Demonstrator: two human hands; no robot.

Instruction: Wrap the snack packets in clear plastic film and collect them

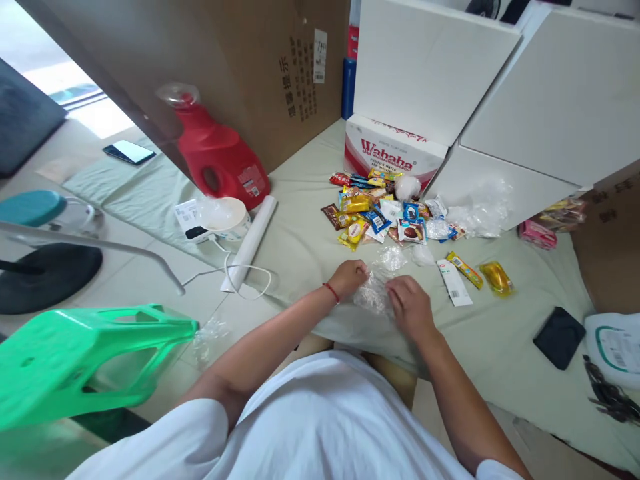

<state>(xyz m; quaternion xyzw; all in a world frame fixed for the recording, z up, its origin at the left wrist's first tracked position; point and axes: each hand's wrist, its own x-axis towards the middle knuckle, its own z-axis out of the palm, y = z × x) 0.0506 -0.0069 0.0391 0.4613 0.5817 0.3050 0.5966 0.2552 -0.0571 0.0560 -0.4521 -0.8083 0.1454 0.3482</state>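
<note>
Between my two hands stretches a clear plastic bag [373, 293], crumpled and see-through. My left hand [350, 277], with a red cord at its wrist, pinches the bag's left edge. At the bag's right edge, the fingers of my right hand [409, 305] are closed on it. Just beyond lies another crumpled bit of clear plastic [391, 258]. A heap of wrapped snacks [373, 217] in yellow, blue, red and brown packets spreads farther back. To the right of my right hand are a white card strip [454, 283], a yellow snack stick [465, 269] and a yellow packet [497, 277].
A Wahaba-labelled carton [395, 150] stands behind the heap. At left are a red detergent jug [220, 153], a white tub [233, 219], a white roll [250, 243] and a green stool [95, 360]. A dark wallet-like item [559, 337] lies at right.
</note>
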